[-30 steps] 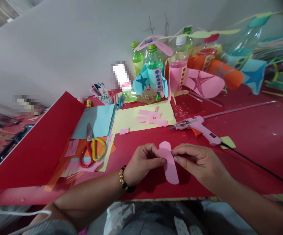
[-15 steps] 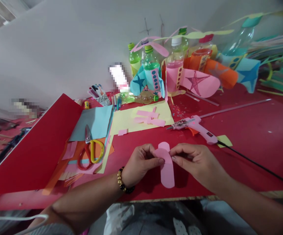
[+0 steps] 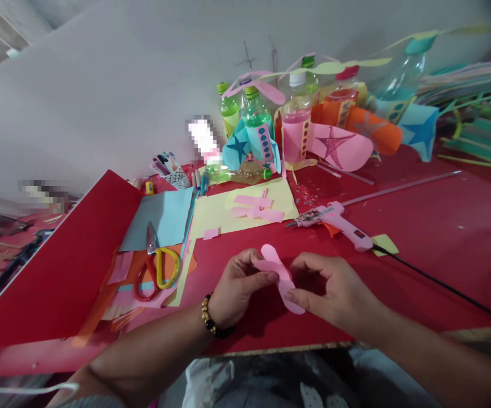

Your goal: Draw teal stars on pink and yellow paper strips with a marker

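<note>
Two pink paper strips (image 3: 285,281) with rounded ends lie across each other above the red table. My left hand (image 3: 239,283) is closed, pinching them near their crossing between thumb and index finger. The thumb of my right hand (image 3: 330,289) rests on the lower strip near its end, while the index finger curves above, apart from the thumb. What its other fingers touch is hidden behind. To the right beyond the hands lies a pink hot glue gun (image 3: 350,224). Scissors (image 3: 156,266) with red and yellow handles lie to the left on coloured paper.
Decorated bottles (image 3: 258,122) with paper wings and propellers stand at the back. Pink paper pieces (image 3: 256,212) lie on a yellow sheet (image 3: 211,209). A pen cup (image 3: 177,178) stands behind a blue sheet (image 3: 160,212). The glue gun's black cord (image 3: 432,283) runs right.
The pink strips have turned, the lower end swinging right and the top end left. My right hand has left the crossing, its thumb now on the lower strip. The view has shifted slightly.
</note>
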A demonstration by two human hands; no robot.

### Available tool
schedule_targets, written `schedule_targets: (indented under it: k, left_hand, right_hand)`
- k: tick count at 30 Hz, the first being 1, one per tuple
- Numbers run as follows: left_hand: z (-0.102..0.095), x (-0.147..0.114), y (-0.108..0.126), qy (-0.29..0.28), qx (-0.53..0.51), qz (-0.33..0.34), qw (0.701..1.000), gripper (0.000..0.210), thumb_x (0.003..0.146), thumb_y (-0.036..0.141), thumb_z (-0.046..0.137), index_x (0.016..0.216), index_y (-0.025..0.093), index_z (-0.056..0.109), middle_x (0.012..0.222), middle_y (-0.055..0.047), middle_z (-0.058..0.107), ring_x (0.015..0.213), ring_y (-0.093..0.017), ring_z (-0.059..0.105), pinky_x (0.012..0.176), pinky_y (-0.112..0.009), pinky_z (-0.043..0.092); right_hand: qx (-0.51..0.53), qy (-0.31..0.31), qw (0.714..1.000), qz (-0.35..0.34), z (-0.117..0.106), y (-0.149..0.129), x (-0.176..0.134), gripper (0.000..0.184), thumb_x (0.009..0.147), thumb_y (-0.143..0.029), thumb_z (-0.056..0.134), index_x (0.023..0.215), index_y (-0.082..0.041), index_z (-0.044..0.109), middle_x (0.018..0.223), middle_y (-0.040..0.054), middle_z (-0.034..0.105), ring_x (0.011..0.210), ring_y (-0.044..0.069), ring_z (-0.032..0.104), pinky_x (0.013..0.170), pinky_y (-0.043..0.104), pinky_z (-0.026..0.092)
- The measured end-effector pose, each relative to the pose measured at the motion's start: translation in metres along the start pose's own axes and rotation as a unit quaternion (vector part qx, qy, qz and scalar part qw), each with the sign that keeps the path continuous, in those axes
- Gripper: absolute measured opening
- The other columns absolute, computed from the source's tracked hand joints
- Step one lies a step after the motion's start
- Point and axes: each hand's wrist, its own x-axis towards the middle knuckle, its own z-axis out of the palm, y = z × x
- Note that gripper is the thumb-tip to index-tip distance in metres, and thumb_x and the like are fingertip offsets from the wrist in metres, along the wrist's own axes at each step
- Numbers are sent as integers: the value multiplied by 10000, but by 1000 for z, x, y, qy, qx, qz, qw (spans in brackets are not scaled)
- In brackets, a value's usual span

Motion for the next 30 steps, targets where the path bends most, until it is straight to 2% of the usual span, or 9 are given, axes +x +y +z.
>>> schedule_targets:
  k: [6,11,15,18,23,30]
  left_hand:
    - [0,-1,-2,-8,18,-6,1000,281,722,167,812,710,137,533,716,22,649,658,-74,589,657,-181,466]
    - [-1,0,-1,-28,47,5,999,292,736,184,805,801,159,521,794,12,645,725,-92,602,705,-205,485]
    - [-3,1,0,-50,72,91,992,464,690,120,822,1000,230,493,1120,-25,617,919,-137,605,796,-260,514]
    - [-6,2,2,-52,146,151,976,463,673,115,835,1003,223,526,1283,-63,546,1054,-170,567,902,-296,487]
    - [-7,3,4,-39,245,155,956,219,720,177,819,818,170,623,1146,-79,621,1050,-183,570,966,-311,425]
    - [-6,5,4,-16,209,116,971,185,729,221,809,679,152,645,929,-48,628,888,-152,601,824,-272,475]
  right_hand:
    - [-126,77,982,-114,7,5,2,100,830,-237,623,744,-191,600,645,-33,624,569,87,531,551,199,395]
    - [-188,99,964,-159,6,7,2,132,815,-140,567,693,-192,560,586,-42,566,520,80,495,521,194,368]
    - [-261,117,937,-199,7,13,1,123,787,-96,535,703,-183,553,599,-27,558,532,90,496,536,215,356]
    - [-315,105,919,-212,7,19,1,124,769,-71,518,724,-178,561,623,-11,568,566,112,507,563,243,348]
    - [-332,86,916,-208,7,22,-1,113,787,-76,525,776,-175,577,679,11,587,637,137,538,622,265,364]
    - [-315,82,926,-188,4,20,0,111,806,-91,524,777,-191,561,662,-3,575,597,124,514,578,257,363]
